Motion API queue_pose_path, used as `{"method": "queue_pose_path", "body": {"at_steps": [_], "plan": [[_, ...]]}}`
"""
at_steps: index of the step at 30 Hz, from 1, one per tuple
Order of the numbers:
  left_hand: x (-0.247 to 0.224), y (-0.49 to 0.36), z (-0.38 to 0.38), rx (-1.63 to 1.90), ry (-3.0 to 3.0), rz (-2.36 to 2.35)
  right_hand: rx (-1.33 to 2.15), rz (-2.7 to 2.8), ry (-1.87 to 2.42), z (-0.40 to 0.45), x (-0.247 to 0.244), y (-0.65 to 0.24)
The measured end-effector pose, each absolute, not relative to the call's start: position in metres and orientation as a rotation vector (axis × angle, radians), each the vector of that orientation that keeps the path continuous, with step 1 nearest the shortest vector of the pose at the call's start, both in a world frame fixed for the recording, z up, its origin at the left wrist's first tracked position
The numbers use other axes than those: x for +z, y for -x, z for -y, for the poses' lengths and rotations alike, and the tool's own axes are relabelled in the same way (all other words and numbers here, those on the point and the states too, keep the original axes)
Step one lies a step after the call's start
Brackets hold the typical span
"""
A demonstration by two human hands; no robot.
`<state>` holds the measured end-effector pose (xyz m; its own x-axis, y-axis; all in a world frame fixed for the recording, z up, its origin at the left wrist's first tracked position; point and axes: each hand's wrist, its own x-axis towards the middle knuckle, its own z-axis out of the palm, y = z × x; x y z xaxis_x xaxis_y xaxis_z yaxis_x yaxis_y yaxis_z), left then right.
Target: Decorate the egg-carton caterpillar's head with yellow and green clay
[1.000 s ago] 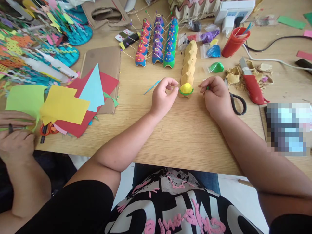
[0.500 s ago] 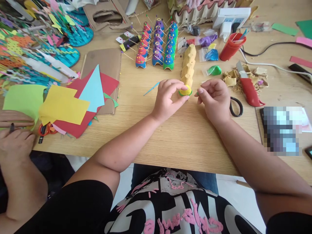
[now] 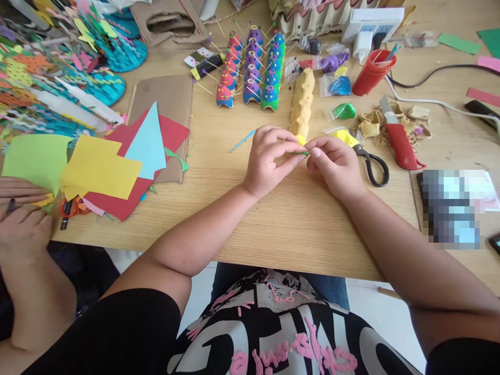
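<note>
A strip cut from an egg carton (image 3: 302, 101) lies lengthwise before me, its near cup covered in yellow clay (image 3: 300, 139). Green clay (image 3: 305, 153) edges the bottom of that cup. My left hand (image 3: 265, 161) grips the yellow cup between thumb and fingers. From the other side, my right hand (image 3: 335, 165) pinches at the green edge, fingertips nearly meeting those of the left; the bit of green clay in it is mostly hidden. Black-handled scissors (image 3: 377, 165) and a bag of yellow clay (image 3: 346, 136) lie just beyond the right hand.
Painted caterpillars (image 3: 253, 78) with toothpick feelers stand at the back. A blue stick (image 3: 242, 140) lies left of my hand. To the right are a red cup (image 3: 373, 73), a red-handled knife (image 3: 399, 140) and clay bags. Coloured paper (image 3: 103, 166) and another person's hand (image 3: 25, 229) are at left.
My right hand has moved left with its bit of green clay, up to the yellow cup's green edge. The bag of yellow clay and scissors blades behind it now show.
</note>
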<state>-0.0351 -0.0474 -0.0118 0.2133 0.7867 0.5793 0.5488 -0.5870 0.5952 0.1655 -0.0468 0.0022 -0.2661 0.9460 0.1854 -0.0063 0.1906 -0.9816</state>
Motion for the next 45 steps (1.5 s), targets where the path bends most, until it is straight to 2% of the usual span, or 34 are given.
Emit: {"method": "queue_pose_path", "body": {"at_steps": [27, 34, 39, 45], "plan": [[-0.016, 0.036, 0.047, 1.325, -2.269, -1.232, 1.662, 1.228, 0.789, 0.04, -0.005, -0.165], [-0.02, 0.038, 0.045, 1.444, -2.27, -1.209, 1.474, 1.222, 0.843, 0.037, -0.007, -0.168], [-0.03, 0.041, 0.036, 1.555, -1.945, -1.275, 1.249, 1.259, 0.916, 0.033, -0.01, -0.17], [-0.04, 0.038, 0.029, 1.527, -1.655, -1.302, 1.177, 1.293, 0.933, 0.031, -0.015, -0.17]]}}
